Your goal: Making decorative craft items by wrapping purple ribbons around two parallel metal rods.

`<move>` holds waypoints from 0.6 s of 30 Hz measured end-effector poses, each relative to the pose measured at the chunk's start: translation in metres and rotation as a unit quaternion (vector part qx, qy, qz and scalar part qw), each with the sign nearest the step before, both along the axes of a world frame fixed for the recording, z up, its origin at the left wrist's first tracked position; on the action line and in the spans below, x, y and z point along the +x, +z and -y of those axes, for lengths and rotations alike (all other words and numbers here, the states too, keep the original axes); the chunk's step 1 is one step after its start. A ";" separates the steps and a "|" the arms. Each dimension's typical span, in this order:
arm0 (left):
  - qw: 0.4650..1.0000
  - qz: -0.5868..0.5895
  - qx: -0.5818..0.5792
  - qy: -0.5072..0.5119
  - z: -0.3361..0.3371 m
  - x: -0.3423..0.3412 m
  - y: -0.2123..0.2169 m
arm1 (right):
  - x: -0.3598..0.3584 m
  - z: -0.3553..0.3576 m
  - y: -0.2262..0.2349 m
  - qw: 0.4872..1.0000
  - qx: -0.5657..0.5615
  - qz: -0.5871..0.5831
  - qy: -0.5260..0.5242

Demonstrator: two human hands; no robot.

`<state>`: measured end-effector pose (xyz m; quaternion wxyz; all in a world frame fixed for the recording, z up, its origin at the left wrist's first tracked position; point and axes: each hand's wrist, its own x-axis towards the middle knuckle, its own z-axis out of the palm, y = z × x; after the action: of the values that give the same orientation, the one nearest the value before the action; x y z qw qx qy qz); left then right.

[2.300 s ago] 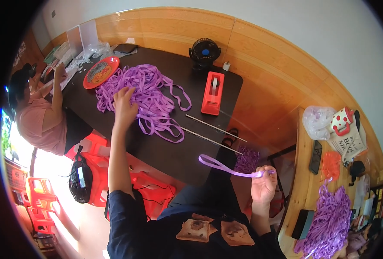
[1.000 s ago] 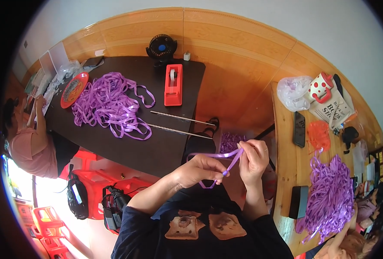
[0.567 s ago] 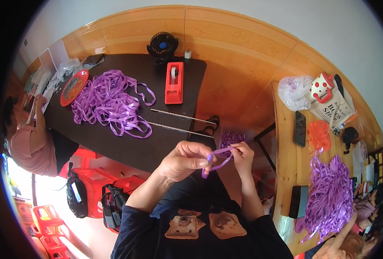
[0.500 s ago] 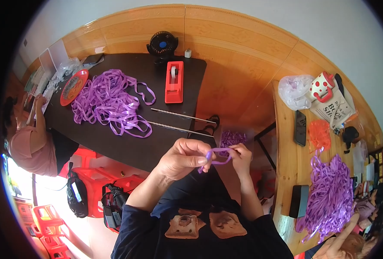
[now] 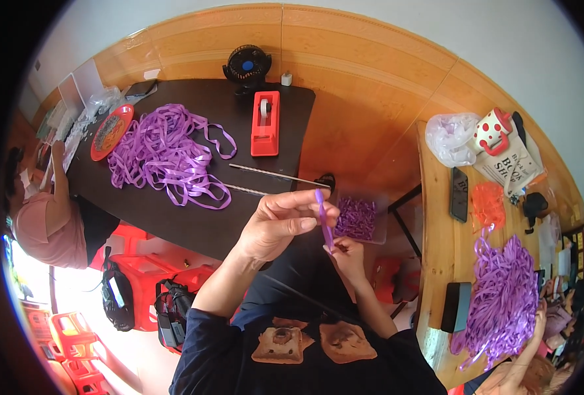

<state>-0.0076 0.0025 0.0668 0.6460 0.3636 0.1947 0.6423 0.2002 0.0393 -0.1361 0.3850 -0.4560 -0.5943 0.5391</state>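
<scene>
In front of my body, a short purple ribbon runs nearly upright between my two hands. Its upper part lies against the fingers of my left hand, which are curled round it with the thumb below. My right hand pinches the lower end, just under the left fingertips. Past my hands, a clear plastic tub on the lower right holds several purple ribbon pieces. Two thin patterned rods stick out over the dark table's edge, one partly hidden behind my left hand.
On the dark table lie a heap of purple ribbon, a red tape dispenser, a black fan and a red plate. A wooden table at right bears more ribbon. People sit at both sides.
The ribbon loop that stretched sideways between my hands now stands upright and narrow. My right hand has dropped and moved left; my left hand has risen slightly.
</scene>
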 end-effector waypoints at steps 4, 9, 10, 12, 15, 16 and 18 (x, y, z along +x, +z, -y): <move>0.996 -0.075 0.056 0.006 -0.009 -0.004 -0.015 | 0.001 0.014 0.008 0.999 -0.020 0.013 0.046; 0.979 -0.185 0.084 0.016 -0.013 -0.005 -0.021 | 0.002 0.022 0.014 0.994 -0.039 -0.031 0.098; 0.974 -0.207 0.087 0.017 -0.014 -0.005 -0.022 | 0.003 0.023 0.015 0.994 -0.038 -0.032 0.098; 0.973 -0.209 0.097 0.022 -0.016 -0.006 -0.024 | 0.005 0.022 0.018 0.983 -0.060 -0.070 0.161; 0.969 -0.224 0.097 0.047 -0.016 -0.006 -0.021 | 0.007 0.025 0.025 0.976 -0.093 -0.034 0.194; 0.965 -0.237 0.087 0.066 -0.016 -0.007 -0.020 | 0.008 0.025 0.024 0.976 -0.092 -0.033 0.193; 0.967 -0.228 0.077 0.080 -0.015 -0.008 -0.021 | 0.008 0.027 0.024 0.977 -0.081 -0.013 0.199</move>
<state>-0.0154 0.0179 0.0463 0.5011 0.5324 0.3153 0.6050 0.2085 0.0127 -0.1123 0.2397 -0.3508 -0.6227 0.6570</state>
